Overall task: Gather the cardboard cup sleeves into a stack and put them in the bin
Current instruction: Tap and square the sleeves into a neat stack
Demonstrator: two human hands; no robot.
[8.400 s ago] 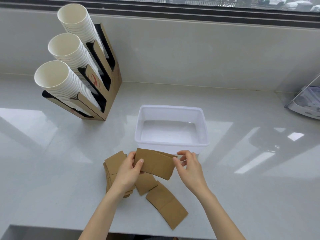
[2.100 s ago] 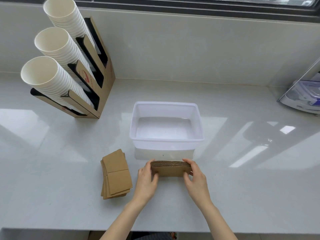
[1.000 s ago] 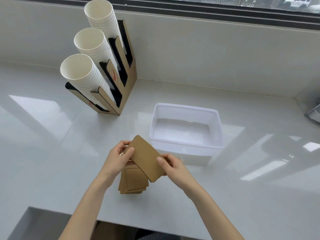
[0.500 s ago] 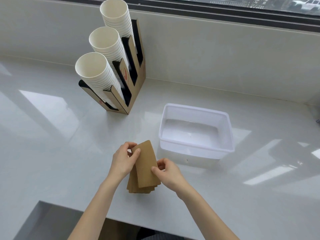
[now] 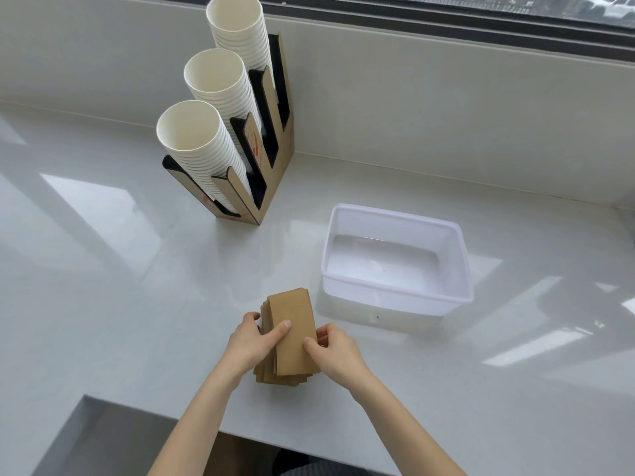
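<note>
Brown cardboard cup sleeves [image 5: 292, 321] lie as one pile on the white counter, a little left of and in front of the bin. My left hand [image 5: 252, 338] grips the pile's left side, thumb across the top sleeve. My right hand [image 5: 335, 348] holds its right side, fingers curled at the edge. The upper sleeves sit slightly askew over the lower ones. The white plastic bin [image 5: 395, 290] stands open with nothing inside it, just right of the pile.
A cardboard holder [image 5: 271, 159] with three slanted rows of white paper cups [image 5: 192, 132] stands at the back left. A wall runs behind the counter [image 5: 103, 286], with a window ledge above. The counter's front edge is near my forearms.
Both hands have lowered the held sleeves onto the pile lying on the counter and now press its sides. The view has shifted left, so the bin sits farther right.
</note>
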